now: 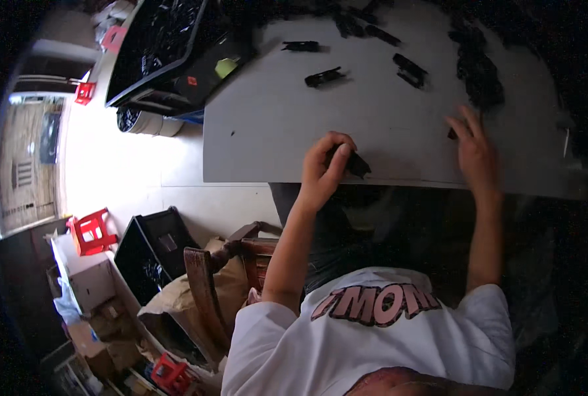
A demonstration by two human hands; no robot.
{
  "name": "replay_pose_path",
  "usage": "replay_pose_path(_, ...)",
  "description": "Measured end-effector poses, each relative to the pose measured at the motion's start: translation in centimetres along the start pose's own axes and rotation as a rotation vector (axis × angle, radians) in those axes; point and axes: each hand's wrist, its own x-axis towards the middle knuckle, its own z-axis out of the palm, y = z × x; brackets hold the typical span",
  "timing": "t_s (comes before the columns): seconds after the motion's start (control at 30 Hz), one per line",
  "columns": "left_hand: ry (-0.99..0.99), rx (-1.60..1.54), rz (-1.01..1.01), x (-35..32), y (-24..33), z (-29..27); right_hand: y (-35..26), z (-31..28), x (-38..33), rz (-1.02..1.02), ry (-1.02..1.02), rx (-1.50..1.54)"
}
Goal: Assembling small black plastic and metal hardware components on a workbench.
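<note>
Left hand (327, 168) pinches a small black clip (354, 164) right at the near edge of the grey surface (274, 132), right hand (473, 148) lies flat, fingers spread, touching another piece: a loose pinch likely drops the clip off that edge.

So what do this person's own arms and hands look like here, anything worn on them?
Both forearms are bare from the short white sleeves of a T-shirt down to the fingers. The left hand and right hand wear no gloves. No watch, bracelet or ring shows, though the picture is dim. The shirt front carries large pink, dark-outlined lettering.
</note>
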Motion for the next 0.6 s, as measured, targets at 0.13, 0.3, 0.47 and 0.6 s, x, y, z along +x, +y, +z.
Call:
replay_pose_path(0.13, -0.079, 0.039, -0.015, -0.1, -0.4, -0.1, 2.3, 1.1, 0.6, -0.151, -0.081, 0.020)
replay_pose_path(0.3, -0.061, 0.109, 0.060, 0.1, -0.7, -0.1, -3.0, 1.7, 2.8, 0.021, -0.393, 0.578)
replay_pose_path(0.47, -0.011, 0.113, 0.006, 0.1, -0.3, 0.3, -5.6, 3.9, 3.7, 0.018, -0.063, 0.519)
replay_pose_path(0.6, 0.016, 0.119, -0.053, -0.2, 0.4, 0.0, -6.2, 3.9, 6.3, 0.092, 0.085, 0.379)
